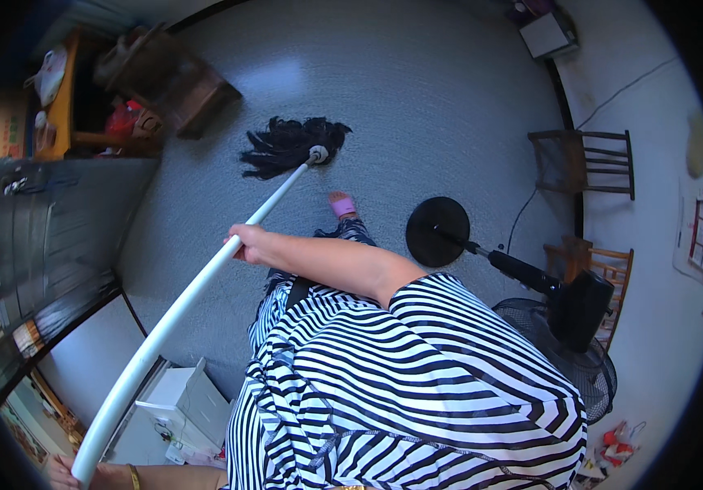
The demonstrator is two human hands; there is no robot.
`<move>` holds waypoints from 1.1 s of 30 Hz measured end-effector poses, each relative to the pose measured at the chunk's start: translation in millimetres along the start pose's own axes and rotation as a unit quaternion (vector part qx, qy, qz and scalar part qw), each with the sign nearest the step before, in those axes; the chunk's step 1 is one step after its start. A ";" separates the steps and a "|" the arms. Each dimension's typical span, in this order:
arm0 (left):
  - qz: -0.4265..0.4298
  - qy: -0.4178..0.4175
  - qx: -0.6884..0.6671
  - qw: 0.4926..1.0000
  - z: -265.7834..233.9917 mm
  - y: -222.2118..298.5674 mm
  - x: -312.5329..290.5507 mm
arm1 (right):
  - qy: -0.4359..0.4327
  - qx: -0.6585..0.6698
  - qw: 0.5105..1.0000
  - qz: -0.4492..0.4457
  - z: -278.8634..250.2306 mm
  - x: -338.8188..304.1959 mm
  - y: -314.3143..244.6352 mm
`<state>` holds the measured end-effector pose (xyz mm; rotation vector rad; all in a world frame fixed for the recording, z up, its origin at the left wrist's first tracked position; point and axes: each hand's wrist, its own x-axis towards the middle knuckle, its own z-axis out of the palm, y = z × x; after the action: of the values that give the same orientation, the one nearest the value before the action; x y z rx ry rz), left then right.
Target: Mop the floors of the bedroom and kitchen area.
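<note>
A mop with a long white handle slants from the lower left up to its dark, stringy head, which lies spread on the floor. My right hand is closed round the middle of the handle, its arm reaching across my striped top. Down at the lower left rim, my left hand grips the handle near its upper end, partly cut off by the picture's dark edge. My foot in a pink slipper stands just behind the mop head.
A standing fan with a round black base is close on my right. Wooden chairs line the right wall, where a cable runs down. At the left are a wooden cabinet and a dark metal door; a white cabinet stands lower left.
</note>
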<state>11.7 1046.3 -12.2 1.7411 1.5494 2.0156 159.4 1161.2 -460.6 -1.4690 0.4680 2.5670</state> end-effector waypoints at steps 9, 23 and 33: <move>-0.142 0.001 -0.241 0.960 103.6 -70.3 15.6 | 0.028 0.149 0.980 -0.128 -95.1 -39.2 -117.8; -0.330 -0.171 -0.400 0.838 309.5 -133.1 -74.4 | 0.210 0.295 0.899 -0.248 -334.6 -101.3 -220.2; -0.357 -0.197 -0.365 0.837 307.1 -106.2 -94.7 | 0.307 0.262 0.898 -0.178 -371.3 -104.8 -188.2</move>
<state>225.8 1232.6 -196.7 0.9670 0.8883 1.4326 567.3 1215.4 -582.7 -1.8859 0.7936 1.4964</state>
